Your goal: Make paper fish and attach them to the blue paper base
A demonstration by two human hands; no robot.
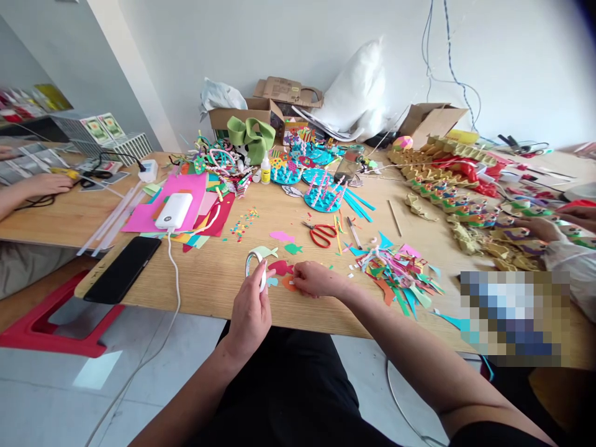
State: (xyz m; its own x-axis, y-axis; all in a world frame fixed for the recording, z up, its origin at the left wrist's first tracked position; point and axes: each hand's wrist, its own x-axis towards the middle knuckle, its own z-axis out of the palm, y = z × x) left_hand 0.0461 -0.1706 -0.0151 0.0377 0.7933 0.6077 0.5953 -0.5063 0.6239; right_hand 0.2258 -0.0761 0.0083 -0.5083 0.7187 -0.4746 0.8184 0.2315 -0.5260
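Observation:
My left hand (251, 313) is wrapped round a roll of white tape (263, 277), held upright above the table's front edge. My right hand (316, 279) has its fingers curled together, fingertips down at an orange paper cutout (287, 283) with a small white bit on it. What those fingers pinch, if anything, is hidden. Around the hands lie fish-shaped paper cutouts: a red fish (279, 267), a green fish (293, 249), a pink fish (282, 236) and a pale green fish (264, 251). A light blue cutout (272, 282) is partly behind the tape.
Red-handled scissors (321, 234) and a pen-like tool (354, 233) lie beyond my right hand. Paper scraps (400, 273) are heaped to the right. A phone (123, 270) and a corded white power bank (174, 211) sit left. Other people's hands (540, 227) work at both sides.

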